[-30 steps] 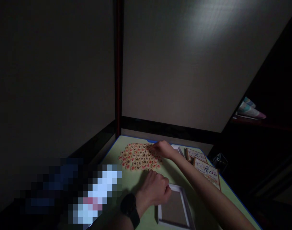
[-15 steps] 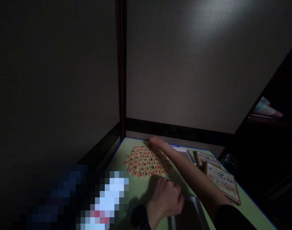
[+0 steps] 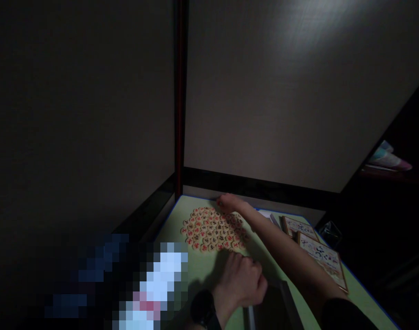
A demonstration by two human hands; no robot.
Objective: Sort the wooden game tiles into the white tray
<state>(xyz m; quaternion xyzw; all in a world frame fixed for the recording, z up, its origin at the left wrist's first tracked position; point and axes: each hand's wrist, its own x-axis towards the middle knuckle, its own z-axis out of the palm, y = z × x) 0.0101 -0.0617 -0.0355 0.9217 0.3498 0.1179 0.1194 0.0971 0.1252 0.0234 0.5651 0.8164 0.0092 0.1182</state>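
Round xiangqi pieces (image 3: 214, 234) lie face up in a close-packed cluster on the green table (image 3: 202, 266), marked with red and black characters. At the far edge of the cluster is my right hand (image 3: 229, 203), its fingers curled down and closed; what they hold, if anything, is hidden. My left hand (image 3: 244, 280), with a black watch (image 3: 203, 309) on its wrist, is closed in a loose fist just in front of the cluster's near edge. Its fingertips are turned under and out of sight. Close beside it is an open tray-like box (image 3: 274, 307), dark inside.
Two flat boxes with decorated lids, one nearer (image 3: 322, 259) and one farther (image 3: 299, 228), rest on the table's right side. A pale tray (image 3: 267, 214) shows partly behind my right forearm. Wall panels (image 3: 264, 114) stand behind the table. The lower left is pixelated.
The view has shifted slightly, so everything sits a little farther right. Both hands stay closed and nearly in place relative to the pieces, while my right forearm covers more of the pale tray.
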